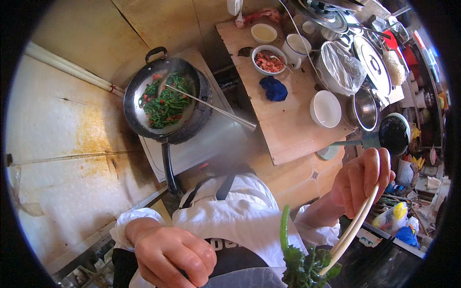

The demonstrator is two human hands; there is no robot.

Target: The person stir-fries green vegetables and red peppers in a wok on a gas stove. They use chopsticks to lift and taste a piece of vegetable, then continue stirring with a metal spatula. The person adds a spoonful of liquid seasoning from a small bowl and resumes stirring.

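Note:
My right hand grips a pair of pale chopsticks at the right. Their lower tips pinch a clump of dark green leafy vegetable, with a stem sticking up. My left hand is at the bottom, its fingers curled; its lower part is cut off, and I cannot tell whether it grips anything. Beside it shows the curved edge of a grey translucent sheet. At upper left a black-handled wok holds cooked greens with red pieces. A long-handled metal spatula leans across its rim.
The wok sits over a pale cooktop beside a stained wall. A wooden board table carries a bowl of diced red food with a spoon, a blue cloth, a white bowl, and a plastic-covered pot.

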